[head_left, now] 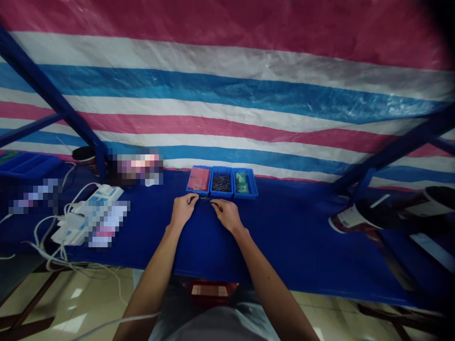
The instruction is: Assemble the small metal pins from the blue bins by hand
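Observation:
My left hand (184, 207) and my right hand (227, 213) are close together over the blue table, just in front of three small blue bins. Both are pinched closed. A thin, yellowish piece (204, 198) shows between the fingertips, too small to name. A dark thin tip also shows at the right fingers. Beyond the left hand, the left bin (198, 193) holds a pink-red flat stack (199, 179). Many small dark metal pieces (222, 182), perhaps screws, fill the middle bin. Inside the right bin (251, 183) lie green-and-clear packets (241, 182).
A white power strip (88, 213) with tangled cables lies on the left of the blue table (284, 237). Paper cups (355, 215) stand at the right. Blue frame bars (53, 94) slope at both sides before a striped plastic sheet (227, 104).

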The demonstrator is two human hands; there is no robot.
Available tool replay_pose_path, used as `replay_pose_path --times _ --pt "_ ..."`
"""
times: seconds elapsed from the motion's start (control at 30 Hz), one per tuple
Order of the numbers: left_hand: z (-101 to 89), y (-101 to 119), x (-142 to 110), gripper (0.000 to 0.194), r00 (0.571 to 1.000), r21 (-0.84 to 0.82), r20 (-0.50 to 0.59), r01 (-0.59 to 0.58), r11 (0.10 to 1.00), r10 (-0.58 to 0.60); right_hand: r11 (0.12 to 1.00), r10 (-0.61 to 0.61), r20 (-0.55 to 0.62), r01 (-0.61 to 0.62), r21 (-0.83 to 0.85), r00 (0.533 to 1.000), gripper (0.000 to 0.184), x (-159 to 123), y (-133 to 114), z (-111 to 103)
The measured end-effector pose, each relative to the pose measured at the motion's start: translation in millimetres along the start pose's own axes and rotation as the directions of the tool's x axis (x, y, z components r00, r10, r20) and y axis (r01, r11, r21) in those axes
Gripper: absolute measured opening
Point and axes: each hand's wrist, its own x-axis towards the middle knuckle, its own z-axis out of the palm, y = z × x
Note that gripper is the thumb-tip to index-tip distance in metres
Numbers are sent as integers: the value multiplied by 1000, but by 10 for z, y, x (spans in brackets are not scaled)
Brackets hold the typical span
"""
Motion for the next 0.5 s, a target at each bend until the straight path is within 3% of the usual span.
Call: replay_pose_path --times 0.23,0.5 --pt "26 35 -26 25 995 140 94 14 990 -28 991 -19 100 32 -129 995 24 7 26 25" --pt "33 55 -43 23 992 251 120 -9 968 -22 995 -53 109 62 -79 993 21 -10 15 -3"
